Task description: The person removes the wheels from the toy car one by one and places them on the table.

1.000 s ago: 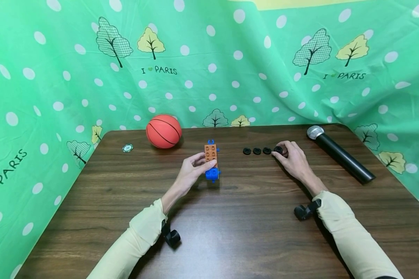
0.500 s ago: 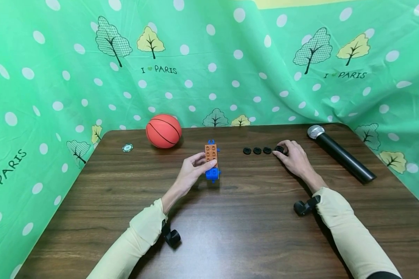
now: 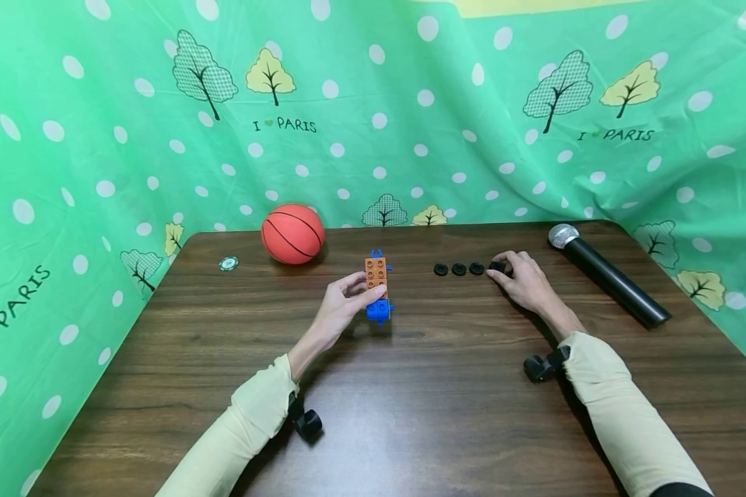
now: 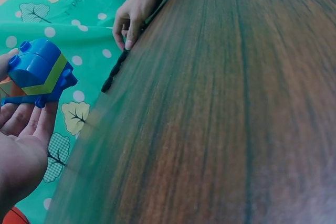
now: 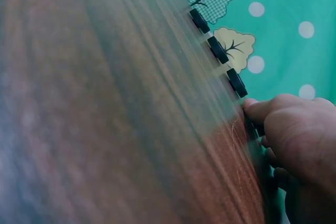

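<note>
An orange-and-blue toy brick vehicle (image 3: 377, 288) stands mid-table; my left hand (image 3: 342, 308) grips its side with thumb and fingers. The left wrist view shows the vehicle's blue end (image 4: 39, 72) against my fingers (image 4: 23, 124). To the right lies a row of small black wheels (image 3: 458, 269). My right hand (image 3: 521, 279) pinches the rightmost black wheel (image 3: 497, 266) at the end of that row. In the right wrist view three wheels (image 5: 218, 50) lie in a line ahead of my curled right-hand fingers (image 5: 283, 124), which cover the held one.
An orange ball (image 3: 293, 233) rests at the back left of the wooden table (image 3: 410, 400), with a small green token (image 3: 228, 263) further left. A black microphone (image 3: 606, 275) lies at the back right. Green patterned cloth (image 3: 373, 110) hangs behind and beside the table.
</note>
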Motion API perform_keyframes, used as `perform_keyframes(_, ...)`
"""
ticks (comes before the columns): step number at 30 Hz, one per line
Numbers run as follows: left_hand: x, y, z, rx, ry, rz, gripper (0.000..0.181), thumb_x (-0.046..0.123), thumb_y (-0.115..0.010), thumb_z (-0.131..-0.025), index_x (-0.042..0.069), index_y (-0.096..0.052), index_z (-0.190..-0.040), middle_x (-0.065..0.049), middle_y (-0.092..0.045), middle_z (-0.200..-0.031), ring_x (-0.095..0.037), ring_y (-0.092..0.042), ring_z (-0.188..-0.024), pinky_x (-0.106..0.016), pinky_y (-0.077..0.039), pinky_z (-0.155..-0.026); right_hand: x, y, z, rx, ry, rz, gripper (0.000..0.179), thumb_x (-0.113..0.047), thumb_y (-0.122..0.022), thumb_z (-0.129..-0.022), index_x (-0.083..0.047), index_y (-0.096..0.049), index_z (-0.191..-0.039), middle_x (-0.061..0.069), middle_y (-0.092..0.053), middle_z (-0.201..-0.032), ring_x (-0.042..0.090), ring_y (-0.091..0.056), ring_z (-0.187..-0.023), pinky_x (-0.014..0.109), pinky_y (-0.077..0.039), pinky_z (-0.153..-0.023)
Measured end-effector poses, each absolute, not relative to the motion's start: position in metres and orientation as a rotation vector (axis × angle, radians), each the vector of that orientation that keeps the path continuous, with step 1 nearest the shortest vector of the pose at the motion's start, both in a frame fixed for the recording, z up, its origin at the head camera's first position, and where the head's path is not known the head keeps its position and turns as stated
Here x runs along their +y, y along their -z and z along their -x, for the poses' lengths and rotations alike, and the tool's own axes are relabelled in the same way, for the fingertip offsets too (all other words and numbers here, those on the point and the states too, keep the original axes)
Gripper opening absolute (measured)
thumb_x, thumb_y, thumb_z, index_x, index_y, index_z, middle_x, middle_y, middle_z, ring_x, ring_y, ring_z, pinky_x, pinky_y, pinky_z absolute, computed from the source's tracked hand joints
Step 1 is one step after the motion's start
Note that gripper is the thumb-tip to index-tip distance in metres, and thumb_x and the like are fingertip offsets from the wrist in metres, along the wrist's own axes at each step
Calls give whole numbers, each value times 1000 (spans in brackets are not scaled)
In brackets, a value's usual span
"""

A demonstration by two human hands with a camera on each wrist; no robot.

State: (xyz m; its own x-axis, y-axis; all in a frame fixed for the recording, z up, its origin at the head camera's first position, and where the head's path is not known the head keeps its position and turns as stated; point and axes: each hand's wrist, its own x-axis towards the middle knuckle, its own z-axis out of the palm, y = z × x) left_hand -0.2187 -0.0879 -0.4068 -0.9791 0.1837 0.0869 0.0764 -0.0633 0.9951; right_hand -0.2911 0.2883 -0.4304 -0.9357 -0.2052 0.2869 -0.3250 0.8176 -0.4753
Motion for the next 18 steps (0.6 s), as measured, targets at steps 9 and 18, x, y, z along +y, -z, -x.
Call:
perform_keyframes(9, -88, 408, 219, 2104, -2208, -298, 51, 15, -73, -94, -4, -60, -140, -20, -70, -120, -21, -65, -109, -30, -53, -92, 289, 429, 291, -2802, -803, -449, 32, -15, -62, -105, 10, -59, -126, 30, -53, -110, 45, -50, -102, 61, -40, -87)
perform_keyframes(18, -88, 408, 218, 2101, -2207, -289, 49, 14, -73, -95, -4, -60, -139, -19, -70, -120, -21, -66, -108, -30, -53, -92, 290, 427, 292, -2831, -830, -442, 34, -16, -60, -106, 10, -57, -128, 31, -51, -113, 46, -48, -104, 62, -39, -89)
